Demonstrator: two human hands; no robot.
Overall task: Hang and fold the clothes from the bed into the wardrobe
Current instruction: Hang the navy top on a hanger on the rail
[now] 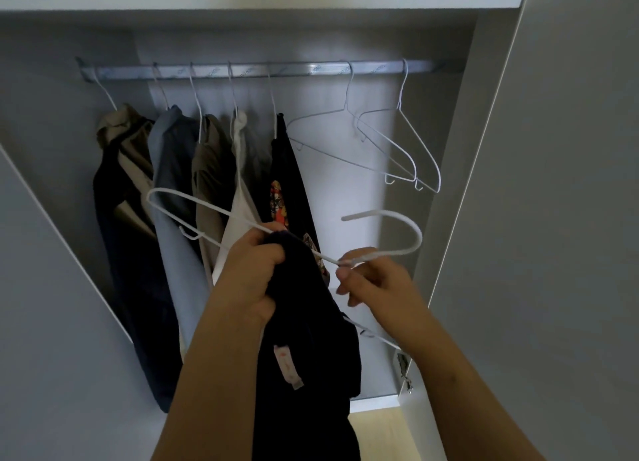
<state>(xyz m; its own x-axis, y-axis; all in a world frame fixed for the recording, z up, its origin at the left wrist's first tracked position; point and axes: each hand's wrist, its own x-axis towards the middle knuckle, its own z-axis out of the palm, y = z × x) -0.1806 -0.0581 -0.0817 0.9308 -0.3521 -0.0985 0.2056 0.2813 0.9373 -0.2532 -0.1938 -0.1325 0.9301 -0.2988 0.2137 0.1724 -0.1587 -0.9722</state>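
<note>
Forearms (214,339) up, fingers (271,257) around garment (311,339), hanger (420,236).

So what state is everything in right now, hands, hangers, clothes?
Left hand: gripping the dark garment at the white hanger.
Right hand: pinching the white hanger below its hook.
Dark garment: off the rail, hanging down.
Two spare hangers: empty, on the rail.
Five garments: hung.

A home bedroom wardrobe (501,114): clothes on hangers (397,142) along a rail (311,69).
</note>
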